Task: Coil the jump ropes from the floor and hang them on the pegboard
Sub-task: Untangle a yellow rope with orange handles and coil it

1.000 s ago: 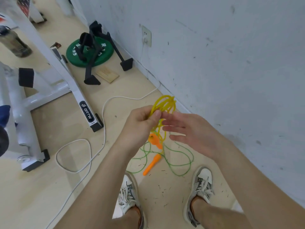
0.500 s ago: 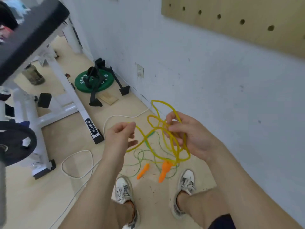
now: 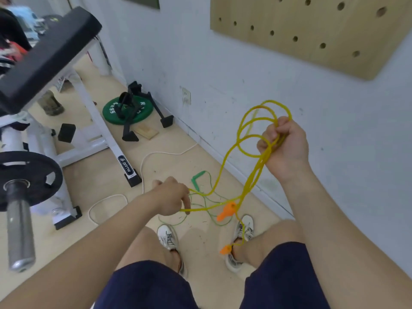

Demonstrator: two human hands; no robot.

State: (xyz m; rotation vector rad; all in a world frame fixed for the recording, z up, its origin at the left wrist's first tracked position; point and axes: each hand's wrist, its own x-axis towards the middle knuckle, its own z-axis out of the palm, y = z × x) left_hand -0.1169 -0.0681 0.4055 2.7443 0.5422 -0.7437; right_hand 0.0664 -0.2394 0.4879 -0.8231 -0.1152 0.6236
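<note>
Head view shows two jump ropes. One is a thin, shiny yellow plastic rope (image 3: 256, 175) with two orange handles (image 3: 225, 211). The right hand (image 3: 285, 148), at 2 o'clock, is curled tight round a few round loops of it, up in the air in front of the white wall. The rope hangs down from that hand, and both orange handles dangle near the right shoe at 6 o'clock. The left hand (image 3: 171, 197), near the middle, pinches one loose strand of the same rope.

The other one is a thin green rope (image 3: 198, 178) with green handles. It lies in a messy pile on the pale floor (image 3: 200, 241), below and between the hands.

One flat wooden pegboard (image 3: 312, 30) with round holes is on the wall at 1 o'clock. One white cord (image 3: 142, 172) curls on the floor at 9 o'clock.
</note>
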